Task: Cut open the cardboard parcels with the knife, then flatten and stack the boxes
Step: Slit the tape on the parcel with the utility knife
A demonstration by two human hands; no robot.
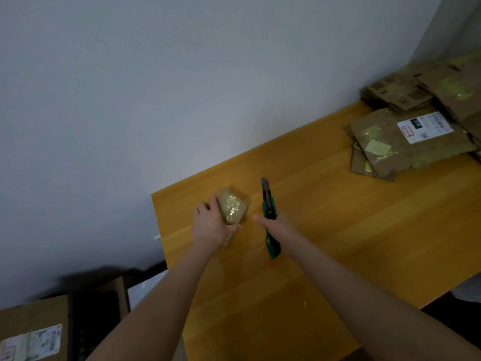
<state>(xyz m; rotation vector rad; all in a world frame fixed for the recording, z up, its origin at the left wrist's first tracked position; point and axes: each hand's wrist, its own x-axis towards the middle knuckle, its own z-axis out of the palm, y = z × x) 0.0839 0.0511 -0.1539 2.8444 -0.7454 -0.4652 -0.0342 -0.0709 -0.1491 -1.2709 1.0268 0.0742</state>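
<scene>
Meanwhile, left fingers (214, 201) around taped parcel (233, 208), right fingers (260, 219) around green knife (268, 201); label (424, 126) "010".

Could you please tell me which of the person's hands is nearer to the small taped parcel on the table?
Left. The left hand holds the parcel by its left side; the right hand, holding the knife, is just right of it, apart.

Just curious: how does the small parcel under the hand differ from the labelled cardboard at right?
The small parcel is bulky, smaller and wrapped in tape; the labelled cardboard lies flat. The left hand holds the small parcel; the labelled cardboard lies untouched. Both are on the table.
</scene>
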